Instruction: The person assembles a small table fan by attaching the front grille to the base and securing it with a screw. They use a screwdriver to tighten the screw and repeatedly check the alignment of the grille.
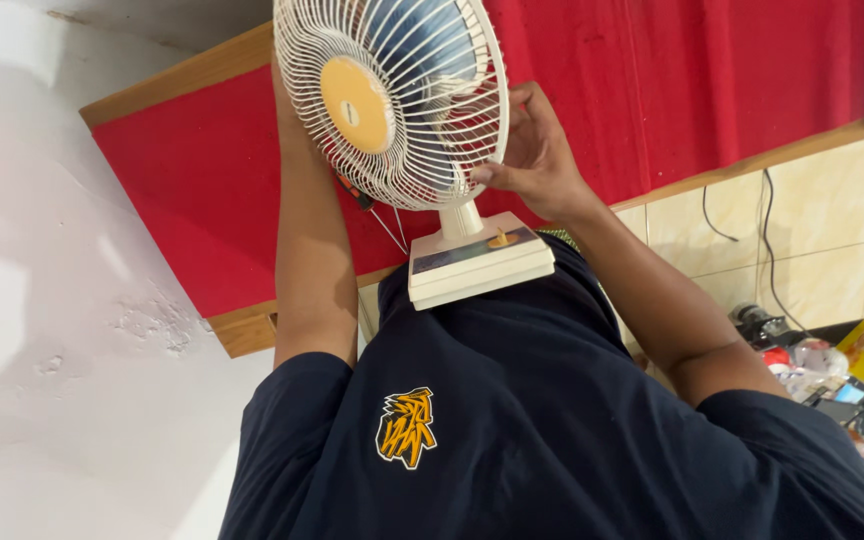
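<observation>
The right hand grips the rim of the cream fan, its base perched on the lap; left hand's grasp hidden, cannot tell; a loosened hold could tip it off.

One fan with one cream base and one orange hub. Two hands: the right hand shows at the grille, the left hand is hidden behind it. One red surface. One screwdriver. Two cables on the floor.
</observation>
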